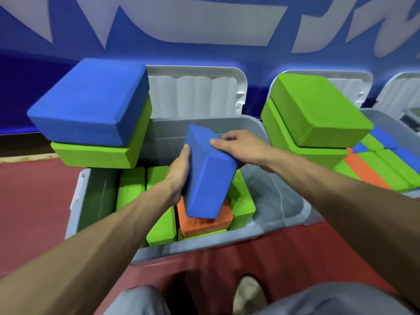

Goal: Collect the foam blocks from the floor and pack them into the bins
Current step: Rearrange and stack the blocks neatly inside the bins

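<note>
- The floor (34, 201) is a dull red, smooth surface — a narrow pale strip runs along its far edge on the left.
- Behind it stands a deep blue wall covering (261, 55) that fills the top of the view.
- Big white lettering (204, 26) runs across that blue, but it is cropped and too large for us to read; we see no other labels or brands.
- A grey plastic storage bin (204, 244) sits on the floor in front of us, its ribbed grey lid (195, 94) hinged open against the wall.
- Our left hand (179, 176) and right hand (238, 148) both grip a blue rectangular foam block (206, 178), fingers curled on its opposite sides — it is tilted above the bin's middle.
- Its lower end touches an orange foam block (204, 223) lying among bright green foam blocks (161, 230) inside the bin.
- A large blue foam block (86, 103) lies on a green foam block (91, 155) at the bin's far left corner.
- To the right, a second grey bin (391, 126) holds green, orange and blue blocks, with two stacked green foam blocks (318, 110) at its left side.
- Grey trousers (136, 301) and a beige shoe (247, 294) show at the bottom.
</note>
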